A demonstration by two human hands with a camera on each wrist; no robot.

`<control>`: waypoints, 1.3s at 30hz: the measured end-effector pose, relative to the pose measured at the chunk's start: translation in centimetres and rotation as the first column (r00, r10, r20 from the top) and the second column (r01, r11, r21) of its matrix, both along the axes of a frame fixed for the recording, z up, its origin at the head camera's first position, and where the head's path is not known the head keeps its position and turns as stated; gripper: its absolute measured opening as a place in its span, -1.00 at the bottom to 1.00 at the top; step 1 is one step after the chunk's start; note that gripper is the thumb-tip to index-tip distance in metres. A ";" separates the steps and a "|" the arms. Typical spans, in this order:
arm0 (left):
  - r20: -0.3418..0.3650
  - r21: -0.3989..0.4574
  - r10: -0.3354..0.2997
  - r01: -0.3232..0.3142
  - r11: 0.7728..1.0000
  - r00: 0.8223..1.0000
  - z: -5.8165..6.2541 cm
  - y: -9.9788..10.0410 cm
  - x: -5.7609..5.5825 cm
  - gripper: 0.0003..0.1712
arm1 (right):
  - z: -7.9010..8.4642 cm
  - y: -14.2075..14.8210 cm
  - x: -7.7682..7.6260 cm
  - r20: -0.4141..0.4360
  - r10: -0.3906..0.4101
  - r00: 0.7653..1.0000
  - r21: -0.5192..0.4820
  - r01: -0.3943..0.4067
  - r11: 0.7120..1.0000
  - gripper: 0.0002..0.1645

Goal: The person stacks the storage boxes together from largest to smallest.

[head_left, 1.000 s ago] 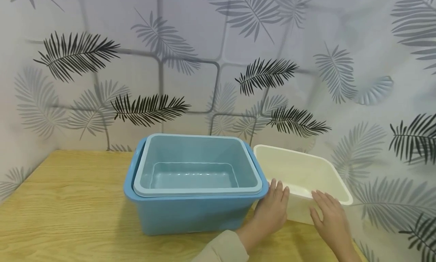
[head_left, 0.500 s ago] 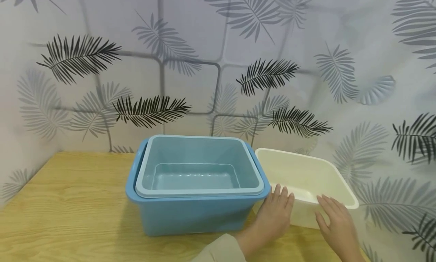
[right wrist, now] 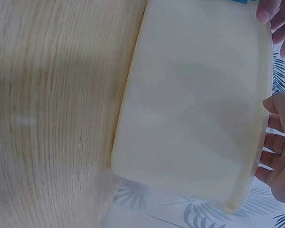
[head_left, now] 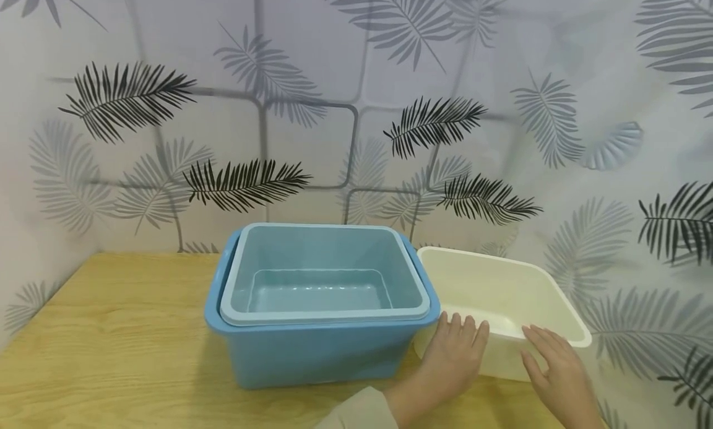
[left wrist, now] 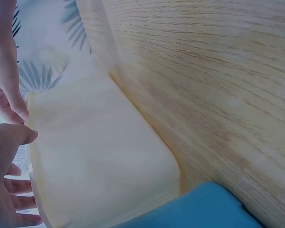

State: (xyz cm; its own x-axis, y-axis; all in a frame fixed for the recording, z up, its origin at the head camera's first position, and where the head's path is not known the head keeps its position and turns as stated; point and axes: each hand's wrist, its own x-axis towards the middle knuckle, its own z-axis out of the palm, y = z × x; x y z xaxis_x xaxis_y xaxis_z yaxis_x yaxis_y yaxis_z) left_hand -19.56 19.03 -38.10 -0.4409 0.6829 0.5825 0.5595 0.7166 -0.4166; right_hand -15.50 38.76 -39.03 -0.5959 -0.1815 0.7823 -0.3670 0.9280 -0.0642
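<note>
A cream plastic bin [head_left: 496, 286] stands open side up on the wooden table, at the right in the head view. My left hand [head_left: 453, 351] grips the left part of its near rim, fingers over the edge and thumb on the outer wall. Further right, my right hand [head_left: 562, 370] holds the same rim, its thumb [right wrist: 270, 103] outside and the other fingers behind the edge. Left of it sits a larger blue bin [head_left: 317, 355] with a light blue bin [head_left: 328, 249] nested inside.
The wooden table [head_left: 111, 336] reaches to a wall hung with leaf-patterned covering [head_left: 312, 57]. The blue bin overlaps the cream bin's left end in the head view. The table's right edge runs close by the cream bin.
The cream bin has shifted slightly toward me and to the right, both hands moving along with its rim. The blue bins have stayed in place.
</note>
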 end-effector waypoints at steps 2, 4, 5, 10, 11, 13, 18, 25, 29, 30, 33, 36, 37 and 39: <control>-0.045 0.034 -0.017 0.018 0.999 0.999 0.0 0.1 0.0 -0.48 | 0.1 0.1 0.1 0.002 0.009 1.000 -0.006 -0.009 1.000 -0.55; -0.075 0.058 -0.033 0.038 0.998 0.997 0.1 0.1 0.0 -0.50 | 0.0 0.2 0.3 0.006 0.005 1.000 -0.017 -0.005 1.000 -0.56; -0.081 0.065 -0.043 0.048 0.997 0.996 0.1 0.1 0.0 -0.51 | 0.0 0.3 0.3 0.013 0.003 1.000 -0.031 -0.002 1.000 -0.56; -0.073 0.071 -0.075 0.080 0.994 0.995 0.9 0.0 -0.3 -0.56 | 0.2 1.2 0.1 0.012 -0.004 1.000 -0.055 0.004 0.999 -0.55; -0.061 0.063 -0.077 0.081 0.995 0.995 1.1 -0.1 -0.4 -0.56 | 0.3 1.6 -0.1 0.005 0.005 1.000 -0.045 -0.004 0.999 -0.47; -0.032 0.052 -0.079 0.080 0.995 0.996 1.4 -0.2 -0.8 -0.57 | 0.5 2.3 -0.6 -0.010 0.018 1.000 -0.007 -0.018 1.000 -0.25; 0.057 -0.049 -0.012 0.015 0.999 0.998 1.8 -0.3 -1.2 -0.41 | 0.5 4.0 -1.3 0.025 0.025 0.999 0.047 -0.026 0.999 -0.16; 0.035 -0.110 0.017 -0.013 0.994 0.999 1.3 -0.2 -1.7 -0.74 | 0.4 4.7 -1.0 0.123 -0.039 0.992 0.053 0.032 0.998 -0.50; 0.021 -0.100 -0.014 0.016 0.995 1.000 1.4 -0.2 -1.8 -0.75 | 0.5 5.3 -1.0 0.017 -0.046 0.999 0.094 0.044 0.995 -0.63; 0.020 -0.094 -0.023 0.024 0.995 1.000 1.4 -0.1 -1.8 -0.75 | 0.5 5.4 -0.9 -0.007 -0.051 0.999 0.105 0.052 0.993 -0.56; 0.035 -0.086 -0.036 0.039 0.996 0.999 1.5 0.0 -1.7 -0.74 | 0.5 5.8 -0.6 -0.028 -0.070 0.997 0.109 0.073 0.991 -0.43; 0.053 -0.088 -0.040 0.045 0.995 0.998 1.5 0.1 -1.6 -0.73 | 0.5 5.9 -0.2 -0.010 -0.091 0.996 0.104 0.092 0.990 -0.44; 0.065 -0.092 -0.040 0.046 0.995 0.997 1.5 0.0 -1.6 -0.73 | 0.5 5.9 -0.2 -0.003 -0.095 0.995 0.105 0.095 0.990 -0.47; 0.074 -0.088 -0.042 0.049 0.995 0.996 1.5 -0.1 -1.3 -0.71 | 0.5 5.9 0.0 -0.010 -0.090 0.996 0.103 0.091 0.991 -0.38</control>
State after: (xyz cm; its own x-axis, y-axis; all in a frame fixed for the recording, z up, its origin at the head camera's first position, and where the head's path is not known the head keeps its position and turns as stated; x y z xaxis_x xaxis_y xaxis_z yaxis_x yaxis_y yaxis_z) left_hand -20.84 18.89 -36.57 -0.4467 0.7512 0.4859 0.6214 0.6512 -0.4356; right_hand -15.46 44.66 -38.53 -0.6091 -0.2072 0.7655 -0.2813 0.9589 0.0357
